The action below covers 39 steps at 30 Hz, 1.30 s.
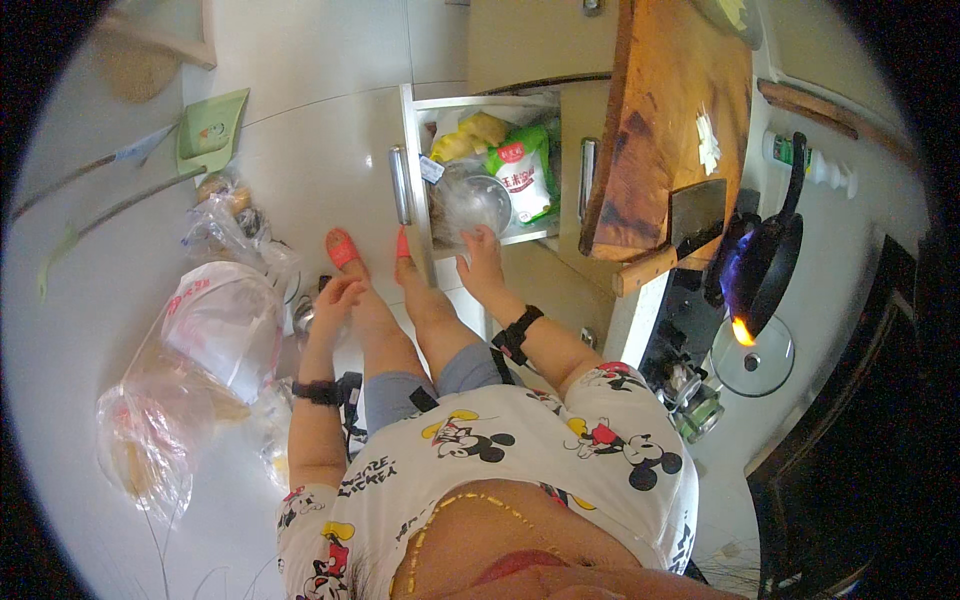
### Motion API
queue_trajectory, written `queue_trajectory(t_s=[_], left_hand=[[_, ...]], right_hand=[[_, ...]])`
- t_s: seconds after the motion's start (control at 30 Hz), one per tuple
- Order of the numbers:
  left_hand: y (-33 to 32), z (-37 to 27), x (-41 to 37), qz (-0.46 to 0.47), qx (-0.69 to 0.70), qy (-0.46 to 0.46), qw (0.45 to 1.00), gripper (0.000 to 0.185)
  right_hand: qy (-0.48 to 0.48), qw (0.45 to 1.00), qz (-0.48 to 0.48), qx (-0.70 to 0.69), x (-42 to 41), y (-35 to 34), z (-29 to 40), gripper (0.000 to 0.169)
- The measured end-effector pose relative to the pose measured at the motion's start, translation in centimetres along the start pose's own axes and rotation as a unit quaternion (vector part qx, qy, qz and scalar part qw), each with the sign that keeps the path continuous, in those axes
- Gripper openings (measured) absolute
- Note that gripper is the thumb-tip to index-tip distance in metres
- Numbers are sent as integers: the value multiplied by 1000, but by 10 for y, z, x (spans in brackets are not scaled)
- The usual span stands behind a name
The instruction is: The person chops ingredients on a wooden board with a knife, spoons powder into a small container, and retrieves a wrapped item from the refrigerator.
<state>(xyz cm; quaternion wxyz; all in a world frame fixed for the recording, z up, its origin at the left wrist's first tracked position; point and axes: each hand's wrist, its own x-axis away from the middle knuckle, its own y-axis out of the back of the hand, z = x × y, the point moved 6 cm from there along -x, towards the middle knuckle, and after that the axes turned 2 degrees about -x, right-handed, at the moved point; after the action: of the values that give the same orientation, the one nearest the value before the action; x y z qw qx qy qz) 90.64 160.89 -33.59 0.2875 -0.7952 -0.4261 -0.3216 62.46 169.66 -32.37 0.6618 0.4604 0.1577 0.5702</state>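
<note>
An open drawer (424, 251) holds a green and white food bag (523, 180), a yellow package (469, 136) and a round bowl (491, 206) partly covered by clear plastic. At the drawer's near edge is my right hand (480, 262), its fingers spread and the fingertips by the clear plastic; whether they touch it I cannot tell. Nothing shows in its grasp. My left hand (339, 296) hangs over the floor left of my legs, fingers loosely bent and apart, with nothing visible in it. A metal vessel (304, 315) lies below or beside that hand.
At right, a black pan (776, 255) sits tilted over a burning stove flame (742, 330), near a glass lid (752, 356). A cleaver (697, 217) and white strips (706, 142) lie on a wooden board (637, 172). Plastic bags (225, 322) and a green dustpan (214, 131) are at left.
</note>
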Motion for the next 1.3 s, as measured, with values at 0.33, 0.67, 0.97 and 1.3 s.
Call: queue_trajectory(t_s=[0.33, 0.67, 0.97, 1.3], left_hand=[[-105, 36, -47, 137, 129, 172, 967, 65], [-92, 6, -47, 160, 154, 116, 968, 50], [21, 66, -36, -17, 216, 127, 968, 42], [119, 153, -20, -129, -37, 129, 983, 49]], right_hand=[[247, 950, 91, 167, -42, -2, 87, 30], [162, 952, 60, 252, -43, 38, 19, 29], [110, 950, 50, 289, -48, 50, -27, 28], [49, 857, 204, 471, -134, -67, -140, 27]])
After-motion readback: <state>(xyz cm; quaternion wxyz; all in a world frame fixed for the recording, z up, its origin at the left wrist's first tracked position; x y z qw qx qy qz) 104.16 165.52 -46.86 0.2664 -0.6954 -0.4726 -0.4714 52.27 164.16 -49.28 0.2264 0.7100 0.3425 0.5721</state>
